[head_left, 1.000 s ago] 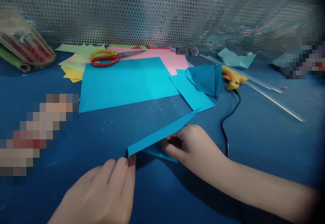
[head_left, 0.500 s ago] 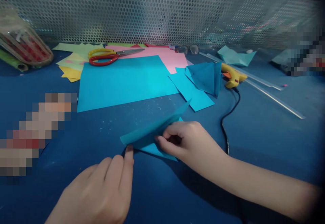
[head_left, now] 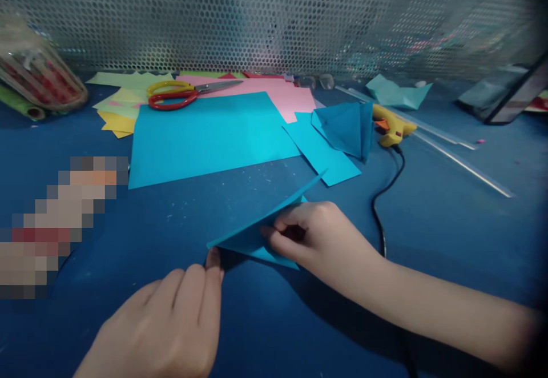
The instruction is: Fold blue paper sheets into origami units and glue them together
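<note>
A small blue paper piece (head_left: 252, 234), folded into a triangle, lies on the blue table (head_left: 449, 218) in front of me. My right hand (head_left: 317, 235) pinches its right side, fingers curled around the fold. My left hand (head_left: 171, 321) rests palm down with its fingers together, the fingertips touching the paper's left corner.
A large blue sheet (head_left: 205, 135) lies behind, with pink (head_left: 291, 95) and yellow sheets (head_left: 117, 115) and red-and-yellow scissors (head_left: 180, 93). A folded blue shape (head_left: 345, 129) and a yellow glue gun (head_left: 391, 127) with its black cord (head_left: 385, 195) sit to the right. Glue sticks (head_left: 462, 164) lie far right. A perforated metal wall stands behind.
The raised flap of the blue paper has come down flatter toward the table. My left fingertips stayed at its left corner and my right hand kept its pinch.
</note>
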Demonstrator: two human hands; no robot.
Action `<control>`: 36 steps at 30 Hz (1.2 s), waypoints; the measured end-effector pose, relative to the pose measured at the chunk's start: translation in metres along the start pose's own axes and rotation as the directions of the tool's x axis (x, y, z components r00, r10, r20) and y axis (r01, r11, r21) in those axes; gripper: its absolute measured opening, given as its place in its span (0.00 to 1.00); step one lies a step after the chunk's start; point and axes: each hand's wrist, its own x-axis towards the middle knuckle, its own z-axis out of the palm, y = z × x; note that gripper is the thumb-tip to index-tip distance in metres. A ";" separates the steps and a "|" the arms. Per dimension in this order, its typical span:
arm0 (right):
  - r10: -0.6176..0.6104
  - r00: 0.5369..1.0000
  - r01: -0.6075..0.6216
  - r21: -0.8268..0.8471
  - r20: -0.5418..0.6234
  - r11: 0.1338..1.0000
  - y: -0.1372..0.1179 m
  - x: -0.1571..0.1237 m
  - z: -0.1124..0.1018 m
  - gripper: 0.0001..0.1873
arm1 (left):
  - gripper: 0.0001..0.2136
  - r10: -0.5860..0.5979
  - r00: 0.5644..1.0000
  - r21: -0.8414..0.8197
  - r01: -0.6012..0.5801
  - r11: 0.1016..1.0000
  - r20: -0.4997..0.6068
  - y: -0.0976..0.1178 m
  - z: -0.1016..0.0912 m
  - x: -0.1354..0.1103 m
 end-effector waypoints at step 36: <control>-0.042 0.998 0.042 -0.019 -0.040 0.999 0.002 -0.003 0.003 0.17 | 0.13 0.057 0.991 0.021 -0.060 0.998 0.118 -0.004 -0.006 0.001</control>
